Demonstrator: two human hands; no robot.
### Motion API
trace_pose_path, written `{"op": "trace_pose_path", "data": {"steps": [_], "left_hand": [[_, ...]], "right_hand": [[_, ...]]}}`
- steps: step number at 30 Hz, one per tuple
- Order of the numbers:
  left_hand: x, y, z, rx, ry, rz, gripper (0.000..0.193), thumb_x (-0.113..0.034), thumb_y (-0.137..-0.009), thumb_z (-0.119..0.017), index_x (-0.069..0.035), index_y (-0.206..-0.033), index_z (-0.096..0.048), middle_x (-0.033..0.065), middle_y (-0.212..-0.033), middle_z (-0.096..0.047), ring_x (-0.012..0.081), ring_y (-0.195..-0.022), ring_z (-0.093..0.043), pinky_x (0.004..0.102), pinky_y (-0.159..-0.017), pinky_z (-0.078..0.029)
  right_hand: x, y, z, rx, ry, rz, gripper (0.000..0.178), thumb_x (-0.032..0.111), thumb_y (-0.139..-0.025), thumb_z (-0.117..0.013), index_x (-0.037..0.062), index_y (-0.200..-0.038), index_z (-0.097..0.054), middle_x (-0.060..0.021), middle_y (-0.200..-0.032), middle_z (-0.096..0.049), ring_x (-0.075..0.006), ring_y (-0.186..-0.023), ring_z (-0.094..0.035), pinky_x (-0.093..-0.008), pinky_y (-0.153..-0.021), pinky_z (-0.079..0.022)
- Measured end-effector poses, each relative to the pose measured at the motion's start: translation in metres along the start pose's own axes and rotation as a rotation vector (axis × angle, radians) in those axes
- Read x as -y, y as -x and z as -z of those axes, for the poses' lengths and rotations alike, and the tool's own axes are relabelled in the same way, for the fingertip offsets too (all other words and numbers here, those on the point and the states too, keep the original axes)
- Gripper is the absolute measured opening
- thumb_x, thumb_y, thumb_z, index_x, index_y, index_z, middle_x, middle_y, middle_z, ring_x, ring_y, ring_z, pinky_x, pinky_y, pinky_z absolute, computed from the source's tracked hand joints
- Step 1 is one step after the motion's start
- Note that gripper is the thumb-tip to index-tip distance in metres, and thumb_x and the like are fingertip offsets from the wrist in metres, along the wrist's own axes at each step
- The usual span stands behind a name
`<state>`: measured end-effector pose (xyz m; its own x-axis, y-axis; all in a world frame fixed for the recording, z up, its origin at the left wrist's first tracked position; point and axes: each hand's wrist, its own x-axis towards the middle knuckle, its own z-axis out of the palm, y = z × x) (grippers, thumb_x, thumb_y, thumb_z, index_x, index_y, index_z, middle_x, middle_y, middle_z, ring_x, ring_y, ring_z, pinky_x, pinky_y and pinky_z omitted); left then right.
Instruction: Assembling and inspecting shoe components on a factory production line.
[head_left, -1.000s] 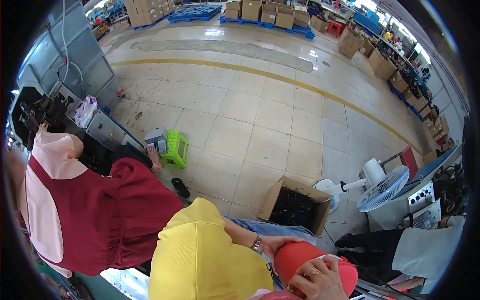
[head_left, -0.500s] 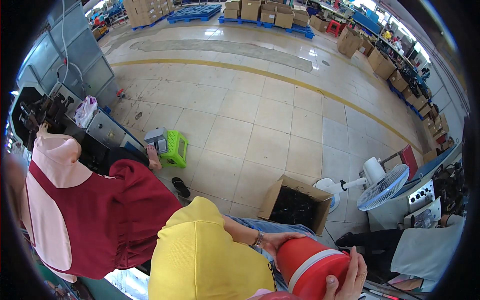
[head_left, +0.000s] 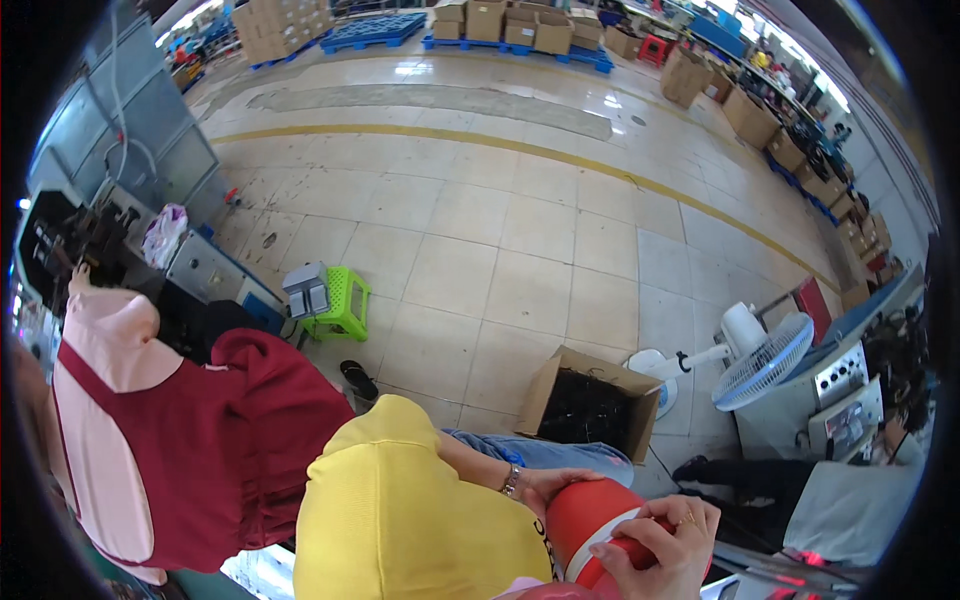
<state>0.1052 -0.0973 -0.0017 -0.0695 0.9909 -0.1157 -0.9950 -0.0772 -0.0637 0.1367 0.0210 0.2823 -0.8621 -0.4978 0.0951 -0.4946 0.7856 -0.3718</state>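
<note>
A rounded red container [head_left: 584, 507] with a pale band round it lies tilted in front of my yellow-clothed body, at the lower right. My left hand [head_left: 556, 482], with a metal bracelet at the wrist, presses round its far side. At its other end my right hand [head_left: 668, 545], with a ring on it, curls its fingers and thumb over a red end piece, perhaps a lid or a handle. That hand covers much of this end, and the container's lower part passes out at the bottom edge.
An open cardboard box [head_left: 590, 402] of dark strands stands just beyond my lap, beside a white floor fan [head_left: 765, 365]. A person in a red apron [head_left: 215, 440] is close on my left, near a green stool [head_left: 345, 305]. Another person [head_left: 850, 510] sits to the right.
My right hand has shifted from spreading round the container's end to curling over its red end piece. The left hand keeps its hold. The person on the left has drawn a foot out of sight.
</note>
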Motion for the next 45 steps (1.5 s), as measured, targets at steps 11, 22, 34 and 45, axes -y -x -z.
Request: {"op": "trace_pose_path", "data": {"steps": [11,22,34,45], "left_hand": [[0.001,-0.023,0.010,0.078,0.080,0.081,0.057,-0.048,-0.091,-0.058,-0.011,-0.133,-0.049,0.0144,-0.131,-0.056,0.0274,-0.120,-0.055,0.0511,-0.100,-0.044],[0.001,-0.023,0.009,-0.067,0.049,0.111,0.064,-0.052,-0.088,-0.061,-0.010,-0.134,-0.048,0.0149,-0.131,-0.056,0.0278,-0.118,-0.056,0.0475,-0.102,-0.044],[-0.005,-0.006,0.003,-0.190,-0.092,0.069,0.086,-0.064,-0.079,-0.064,-0.018,-0.145,-0.036,0.0126,-0.151,-0.034,0.0332,-0.136,-0.037,0.0684,-0.100,-0.033],[-0.004,0.011,-0.026,-0.185,-0.159,0.007,0.086,-0.063,-0.078,-0.065,-0.015,-0.144,-0.037,0.0128,-0.148,-0.039,0.0323,-0.133,-0.041,0.0646,-0.101,-0.035]], "right_hand": [[-0.016,0.003,-0.005,0.321,-0.117,0.291,0.027,0.039,-0.068,-0.079,0.0172,-0.078,-0.067,0.0029,-0.085,-0.058,-0.0170,-0.089,-0.058,-0.0430,-0.086,-0.037],[-0.018,0.012,0.001,0.279,-0.212,0.386,0.026,0.026,-0.066,-0.074,0.0127,-0.087,-0.065,-0.0056,-0.092,-0.057,-0.0245,-0.100,-0.053,-0.0451,-0.096,-0.036],[-0.012,0.061,-0.001,-0.141,0.120,-0.466,0.056,0.041,-0.095,-0.052,0.0072,-0.138,-0.046,-0.0209,-0.122,-0.055,-0.0418,-0.114,-0.050,-0.0474,-0.098,-0.041],[-0.020,0.023,0.004,-0.055,0.031,-0.181,0.031,0.033,-0.093,-0.056,0.0061,-0.106,-0.064,-0.0168,-0.101,-0.057,-0.0361,-0.092,-0.053,-0.0441,-0.083,-0.043]]}}
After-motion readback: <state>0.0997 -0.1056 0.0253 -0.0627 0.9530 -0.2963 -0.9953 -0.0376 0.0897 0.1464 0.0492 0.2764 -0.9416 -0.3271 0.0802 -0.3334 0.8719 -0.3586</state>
